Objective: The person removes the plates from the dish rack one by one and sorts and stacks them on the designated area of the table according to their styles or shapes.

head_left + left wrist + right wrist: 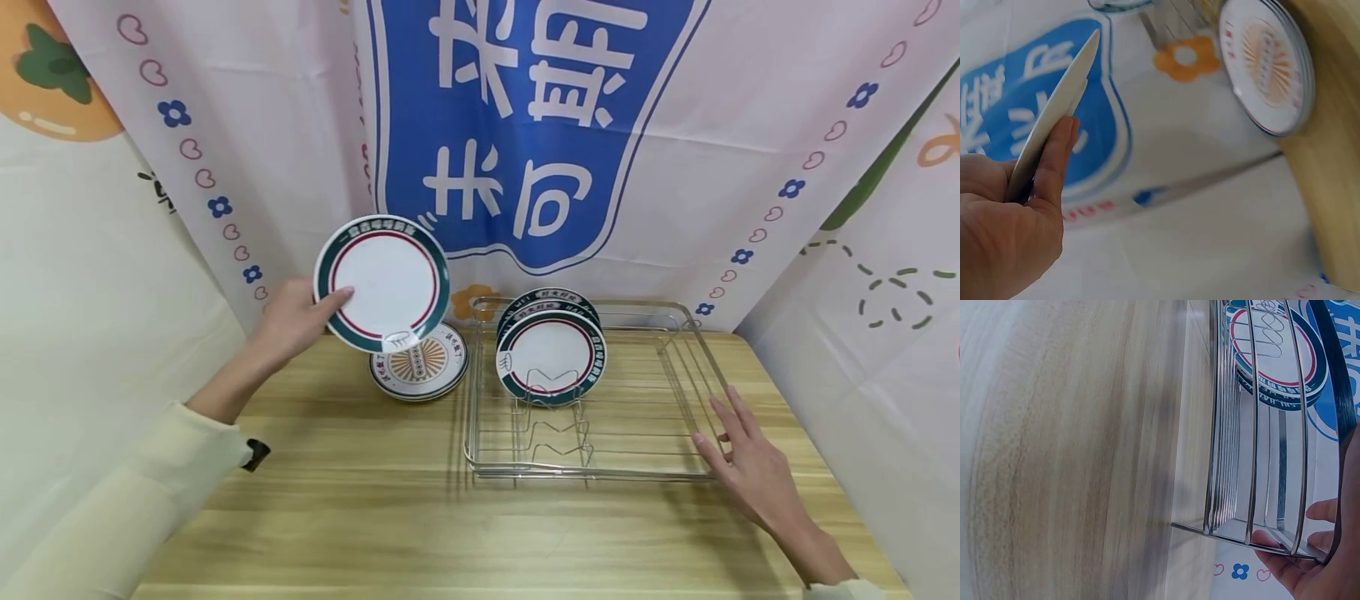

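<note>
My left hand (pixel 288 325) pinches a white plate (pixel 386 283) with a green rim and a red ring, thumb on its face and fingers behind. The plate is tilted up above a stack of white plates (pixel 423 367) with an orange sunburst print. In the left wrist view this held plate (pixel 1054 119) appears edge-on. Similar green-rimmed plates (pixel 551 354) stand upright, one behind another, in the wire dish rack (pixel 637 475). At the rack's right side, my right hand (pixel 757 467) grips the rail near the front corner, with the thumb inside.
The rack and stack sit on a wood-grain table (pixel 375 517). Behind them hangs a printed cloth (pixel 675 208) with a blue panel. Wire dividers (pixel 558 437) rise from the left part of the rack, in front of the standing plates.
</note>
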Demonstrator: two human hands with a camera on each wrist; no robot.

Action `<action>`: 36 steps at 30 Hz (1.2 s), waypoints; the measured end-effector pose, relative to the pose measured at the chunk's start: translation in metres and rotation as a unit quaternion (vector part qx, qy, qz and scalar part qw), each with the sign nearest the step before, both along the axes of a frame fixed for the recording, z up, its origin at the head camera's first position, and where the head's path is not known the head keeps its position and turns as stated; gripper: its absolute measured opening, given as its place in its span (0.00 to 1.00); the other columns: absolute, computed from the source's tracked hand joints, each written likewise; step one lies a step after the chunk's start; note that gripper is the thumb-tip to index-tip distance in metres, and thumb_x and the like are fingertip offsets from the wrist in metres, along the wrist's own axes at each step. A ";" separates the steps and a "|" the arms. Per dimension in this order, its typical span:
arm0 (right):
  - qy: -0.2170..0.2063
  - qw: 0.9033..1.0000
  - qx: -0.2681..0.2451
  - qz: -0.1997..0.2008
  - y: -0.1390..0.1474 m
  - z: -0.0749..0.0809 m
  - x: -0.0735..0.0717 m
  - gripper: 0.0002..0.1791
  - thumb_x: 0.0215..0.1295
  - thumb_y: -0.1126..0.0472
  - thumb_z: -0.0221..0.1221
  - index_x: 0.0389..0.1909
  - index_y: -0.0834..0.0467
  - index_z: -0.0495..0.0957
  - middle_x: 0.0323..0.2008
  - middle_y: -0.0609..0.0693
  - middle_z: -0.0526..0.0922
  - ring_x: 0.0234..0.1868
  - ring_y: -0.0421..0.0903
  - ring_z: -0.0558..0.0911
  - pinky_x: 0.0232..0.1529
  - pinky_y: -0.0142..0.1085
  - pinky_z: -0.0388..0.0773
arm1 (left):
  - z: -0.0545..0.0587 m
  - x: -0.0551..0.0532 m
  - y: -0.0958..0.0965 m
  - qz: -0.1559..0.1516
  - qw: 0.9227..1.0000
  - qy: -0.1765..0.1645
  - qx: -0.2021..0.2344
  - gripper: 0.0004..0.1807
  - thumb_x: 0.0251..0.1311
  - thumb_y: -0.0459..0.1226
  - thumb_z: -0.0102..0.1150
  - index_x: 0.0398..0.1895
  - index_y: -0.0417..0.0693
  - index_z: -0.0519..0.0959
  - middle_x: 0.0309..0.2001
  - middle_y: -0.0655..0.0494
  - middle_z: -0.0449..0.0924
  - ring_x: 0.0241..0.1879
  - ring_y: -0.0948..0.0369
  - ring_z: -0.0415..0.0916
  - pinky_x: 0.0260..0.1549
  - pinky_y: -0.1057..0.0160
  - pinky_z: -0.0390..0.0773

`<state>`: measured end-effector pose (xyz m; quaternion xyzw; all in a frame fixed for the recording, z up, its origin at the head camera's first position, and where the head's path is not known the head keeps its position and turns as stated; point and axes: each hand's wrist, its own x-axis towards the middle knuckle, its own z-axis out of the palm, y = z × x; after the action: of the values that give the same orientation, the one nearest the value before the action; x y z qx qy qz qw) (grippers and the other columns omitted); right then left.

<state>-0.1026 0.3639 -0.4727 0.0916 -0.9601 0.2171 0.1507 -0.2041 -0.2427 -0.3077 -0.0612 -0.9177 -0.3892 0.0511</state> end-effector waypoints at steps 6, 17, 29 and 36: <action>0.003 1.000 -0.001 0.000 0.000 -0.001 0.001 0.36 0.78 0.51 0.58 0.78 0.65 0.63 0.82 0.67 0.54 0.38 0.60 0.89 0.36 0.65 0.78 | -0.020 0.002 -0.044 0.041 0.998 -0.035 0.020 0.31 0.83 0.50 0.47 0.69 0.28 0.71 0.51 0.30 0.85 0.36 0.62 0.86 0.34 0.69 0.85; 0.003 1.000 0.002 -0.001 -0.001 -0.001 0.001 0.36 0.78 0.50 0.58 0.79 0.65 0.62 0.82 0.67 0.53 0.39 0.61 0.89 0.36 0.66 0.78 | -0.072 0.001 -0.122 0.108 0.982 -0.140 0.068 0.36 0.83 0.48 0.46 0.68 0.16 0.65 0.33 0.50 0.89 0.29 0.68 0.82 0.28 0.69 0.81; 0.009 1.000 0.005 0.001 0.000 -0.002 -0.002 0.36 0.78 0.51 0.58 0.78 0.65 0.64 0.82 0.67 0.54 0.39 0.60 0.89 0.34 0.64 0.78 | -0.120 -0.003 -0.141 0.094 0.958 -0.219 0.159 0.33 0.82 0.36 0.45 0.65 0.05 0.55 0.26 0.59 0.86 0.25 0.69 0.86 0.35 0.66 0.87; 0.006 1.000 0.004 -0.001 0.000 -0.002 -0.001 0.36 0.78 0.51 0.58 0.78 0.65 0.63 0.82 0.66 0.54 0.39 0.61 0.89 0.34 0.63 0.78 | -0.130 -0.005 -0.142 0.092 0.946 -0.259 0.171 0.30 0.83 0.36 0.45 0.64 0.08 0.57 0.25 0.57 0.86 0.25 0.67 0.86 0.36 0.66 0.87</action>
<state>-0.1034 0.3636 -0.4748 0.0921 -0.9601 0.2129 0.1561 -0.2090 -0.3843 -0.4378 0.1361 -0.8205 -0.5364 -0.1430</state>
